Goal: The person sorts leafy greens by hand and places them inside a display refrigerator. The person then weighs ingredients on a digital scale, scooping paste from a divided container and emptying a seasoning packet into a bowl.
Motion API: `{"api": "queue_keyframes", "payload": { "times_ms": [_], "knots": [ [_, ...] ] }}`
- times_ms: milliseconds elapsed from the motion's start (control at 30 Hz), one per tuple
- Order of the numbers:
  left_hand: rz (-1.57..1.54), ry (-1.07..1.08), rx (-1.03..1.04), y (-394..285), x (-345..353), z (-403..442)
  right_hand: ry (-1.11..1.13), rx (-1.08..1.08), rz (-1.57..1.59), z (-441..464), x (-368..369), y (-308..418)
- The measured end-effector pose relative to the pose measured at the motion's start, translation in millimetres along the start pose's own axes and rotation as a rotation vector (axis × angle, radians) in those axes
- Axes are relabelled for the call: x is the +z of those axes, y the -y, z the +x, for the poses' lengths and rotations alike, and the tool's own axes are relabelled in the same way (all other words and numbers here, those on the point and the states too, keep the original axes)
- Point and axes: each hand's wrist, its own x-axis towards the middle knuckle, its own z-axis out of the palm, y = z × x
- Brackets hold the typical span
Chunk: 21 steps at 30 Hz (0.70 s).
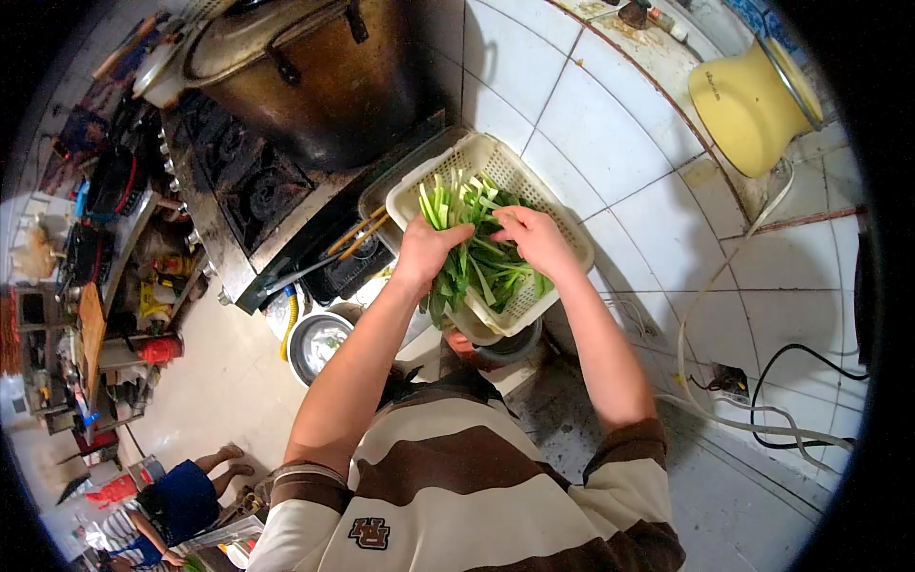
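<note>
White-tiled wall (624, 143) rises beyond the fingers of the right hand (536, 240), while a stove (250, 181) bearing 1 large, browned pot (334, 95) stands beyond those of the left hand (431, 250). Leafy greens (479, 255) lie between and under both sets of fingers, in a pale plastic basket (522, 176), some leaves hanging past its rim beside the left wrist. The left fingers are closed around a bunch, thumb across the stems. The right fingers are bent onto the leaves; whether they grip any, I cannot tell. Left of the left fingers, 2 wooden sticks (362, 232) rest at a slant; nearer the body than the fingers sits a metal bowl (319, 345). Well apart from the fingers, 1 other person (181, 500) shows at lower left.
</note>
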Motion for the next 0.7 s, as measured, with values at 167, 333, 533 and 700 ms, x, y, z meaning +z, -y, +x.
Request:
{"api": "queue_keyframes", "payload": {
  "times_ms": [167,333,533,700],
  "knots": [
    [-0.084,0.040,-0.046,5.1,7.5,-3.4,-0.115,0.070,0.487,-5.0,7.5,0.3],
    [-0.351,0.127,-0.097,4.1,22.0,-8.7,-0.026,-0.019,0.574,-13.1,26.7,17.6],
    [-0.392,0.205,-0.181,-9.5,3.7,-20.8,0.020,-0.097,0.389,-16.9,44.1,35.4],
    [-0.470,0.228,-0.147,-20.7,-20.4,-37.9,0.033,-0.302,0.422,-24.2,63.6,55.8]
  ]
}}
